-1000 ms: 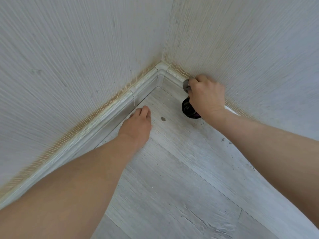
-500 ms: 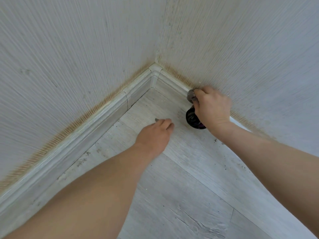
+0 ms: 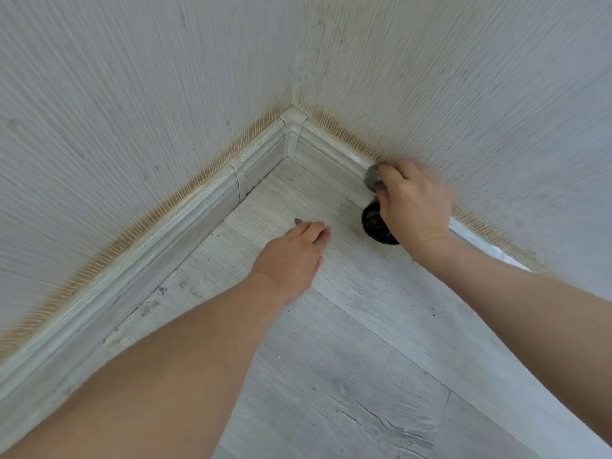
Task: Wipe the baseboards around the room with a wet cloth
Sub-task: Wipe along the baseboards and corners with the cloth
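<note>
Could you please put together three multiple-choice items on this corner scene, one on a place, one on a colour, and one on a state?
1. Where is the right hand working?
A. On the baseboard along the right wall
B. On the baseboard along the left wall
C. In the middle of the floor

2. What colour is the cloth bunched under that hand?
A. Bright yellow
B. Dark, near black
C. White

3. What is the left hand doing?
A. Gripping a second cloth
B. Raised against the wall
C. Resting on the floor, holding nothing

Answers:
1. A, since the hand is pressed to the right wall's baseboard, just short of the corner piece.
2. B, since the folds hanging below the fist look dark.
3. C, since it lies flat on the planks beside a small speck of debris.
</note>
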A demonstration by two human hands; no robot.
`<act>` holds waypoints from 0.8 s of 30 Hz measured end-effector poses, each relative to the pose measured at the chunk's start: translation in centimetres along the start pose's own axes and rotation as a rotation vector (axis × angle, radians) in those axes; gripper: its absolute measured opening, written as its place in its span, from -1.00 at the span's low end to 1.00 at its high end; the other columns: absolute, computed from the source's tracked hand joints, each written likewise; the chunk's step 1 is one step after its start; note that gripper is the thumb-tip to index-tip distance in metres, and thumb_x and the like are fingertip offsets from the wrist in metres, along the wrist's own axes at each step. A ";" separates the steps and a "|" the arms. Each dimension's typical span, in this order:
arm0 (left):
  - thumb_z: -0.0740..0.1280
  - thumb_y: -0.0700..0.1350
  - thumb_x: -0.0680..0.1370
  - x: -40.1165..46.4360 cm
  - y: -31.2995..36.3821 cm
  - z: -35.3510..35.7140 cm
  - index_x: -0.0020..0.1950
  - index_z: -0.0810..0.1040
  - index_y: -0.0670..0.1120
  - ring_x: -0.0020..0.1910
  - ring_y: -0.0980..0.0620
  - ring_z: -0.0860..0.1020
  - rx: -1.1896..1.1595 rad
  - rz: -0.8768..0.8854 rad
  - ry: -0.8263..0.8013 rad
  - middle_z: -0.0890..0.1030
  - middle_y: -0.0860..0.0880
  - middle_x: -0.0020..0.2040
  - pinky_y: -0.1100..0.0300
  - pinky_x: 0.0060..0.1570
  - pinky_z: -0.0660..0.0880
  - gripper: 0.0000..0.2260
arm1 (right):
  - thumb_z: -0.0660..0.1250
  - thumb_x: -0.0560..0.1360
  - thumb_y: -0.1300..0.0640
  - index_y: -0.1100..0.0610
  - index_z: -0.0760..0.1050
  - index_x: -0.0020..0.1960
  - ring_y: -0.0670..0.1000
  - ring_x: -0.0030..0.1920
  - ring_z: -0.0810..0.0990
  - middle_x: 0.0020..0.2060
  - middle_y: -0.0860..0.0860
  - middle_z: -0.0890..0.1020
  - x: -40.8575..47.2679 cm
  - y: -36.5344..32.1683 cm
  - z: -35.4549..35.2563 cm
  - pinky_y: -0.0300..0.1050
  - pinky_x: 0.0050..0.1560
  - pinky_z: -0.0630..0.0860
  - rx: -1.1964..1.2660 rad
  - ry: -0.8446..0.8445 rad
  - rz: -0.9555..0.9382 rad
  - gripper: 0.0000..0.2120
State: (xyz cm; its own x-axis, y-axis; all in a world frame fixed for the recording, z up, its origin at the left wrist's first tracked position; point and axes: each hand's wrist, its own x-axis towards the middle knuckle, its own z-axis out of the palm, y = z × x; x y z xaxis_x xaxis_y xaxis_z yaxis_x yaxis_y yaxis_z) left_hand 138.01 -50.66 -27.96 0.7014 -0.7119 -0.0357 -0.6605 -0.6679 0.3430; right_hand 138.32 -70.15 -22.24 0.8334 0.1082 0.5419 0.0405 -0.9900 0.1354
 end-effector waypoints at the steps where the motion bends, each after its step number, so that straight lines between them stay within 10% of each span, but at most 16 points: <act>1: 0.04 -0.05 0.65 0.0 0.0 0.0 0.54 0.04 -0.08 0.44 0.05 0.12 0.000 0.003 -0.004 0.08 0.04 0.49 0.17 0.13 0.41 -0.54 | 0.45 0.33 0.31 0.20 0.60 -0.20 0.15 -0.34 0.56 -0.32 0.09 0.59 -0.4 0.4 -0.5 -0.16 -0.52 0.41 -0.003 -0.021 0.007 -0.93; 24: 0.08 -0.06 0.63 0.3 0.0 0.0 0.52 0.12 -0.05 0.37 0.09 0.18 -0.047 -0.021 -0.017 0.13 0.08 0.45 0.19 0.11 0.45 -0.55 | 0.48 0.22 0.41 0.17 0.59 -0.32 0.15 -0.43 0.51 -0.41 0.09 0.54 2.4 -1.4 -2.0 -0.21 -0.42 0.19 -0.041 -0.200 0.127 -0.82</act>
State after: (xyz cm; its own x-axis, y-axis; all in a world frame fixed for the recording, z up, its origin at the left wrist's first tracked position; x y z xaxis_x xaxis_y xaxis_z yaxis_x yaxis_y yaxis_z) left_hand 138.15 -50.89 -27.99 0.7099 -0.7018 -0.0596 -0.6320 -0.6721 0.3858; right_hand 139.15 -68.31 -19.51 0.9233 -0.0409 0.3820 -0.0903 -0.9896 0.1124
